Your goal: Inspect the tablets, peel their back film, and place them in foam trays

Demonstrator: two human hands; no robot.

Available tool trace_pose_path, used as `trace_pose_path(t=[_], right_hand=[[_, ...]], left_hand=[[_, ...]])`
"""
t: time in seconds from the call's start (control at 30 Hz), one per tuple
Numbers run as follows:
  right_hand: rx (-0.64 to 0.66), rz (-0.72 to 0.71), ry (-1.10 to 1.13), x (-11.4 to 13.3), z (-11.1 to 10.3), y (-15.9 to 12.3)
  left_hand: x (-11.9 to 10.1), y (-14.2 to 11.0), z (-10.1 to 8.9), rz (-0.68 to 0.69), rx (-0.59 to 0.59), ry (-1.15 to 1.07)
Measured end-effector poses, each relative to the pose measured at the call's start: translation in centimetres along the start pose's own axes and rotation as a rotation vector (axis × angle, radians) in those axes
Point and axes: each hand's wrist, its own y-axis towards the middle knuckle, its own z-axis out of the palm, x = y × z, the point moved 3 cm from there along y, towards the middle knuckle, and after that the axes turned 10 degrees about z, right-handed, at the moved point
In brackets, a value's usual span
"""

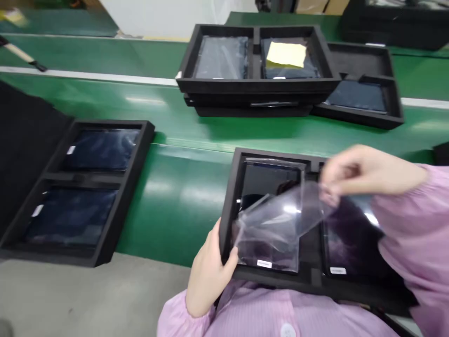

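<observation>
My right hand [365,171] pinches one end of a clear plastic film [287,213] and holds it raised. The film slopes down to the left over a dark glossy screen panel [268,180], its lower end close to my left thumb. That panel lies in the left compartment of a black foam tray [229,199], with a small white label at its bottom edge. My left hand [208,276] is closed around the tray's left wall. A second dark panel [354,245] rests in the right compartment, partly hidden by my right forearm.
At the left, another black tray [121,215] holds two filmed panels. Stacked black trays [259,86] stand at the back, a yellow paper [286,54] on one panel. Beside them sits a tray [394,93] with one panel visible. The green worktop [175,206] ends at the lower left.
</observation>
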Motion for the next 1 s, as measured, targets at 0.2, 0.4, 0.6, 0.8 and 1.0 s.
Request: trace_pose_path(t=[0.2, 0.4, 0.6, 0.8, 1.0], right_hand=[[-0.091, -0.094, 0.331, 1.9, 2.9, 6.0], [-0.235, -0.057, 0.520, 1.5, 3.6, 9.1], [-0.472, 0.044, 0.447, -0.4, -0.9, 5.4], [-0.734, -0.084, 0.190, -4.9, -5.2, -5.2], [-0.912, -0.003, -0.060, -12.4, -4.2, -11.2]], left_hand=[[0.7, 0.2, -0.4, -0.063, 0.079, 0.021], [1.2, 0.4, -0.7, -0.096, 0.097, 0.019], [0.7, 0.4, -0.9, -0.120, 0.120, 0.030], [-0.8, 0.6, 0.5, 0.180, -0.317, 0.448], [-4.5, 1.9, 4.2, 0.640, -0.161, 0.538]])
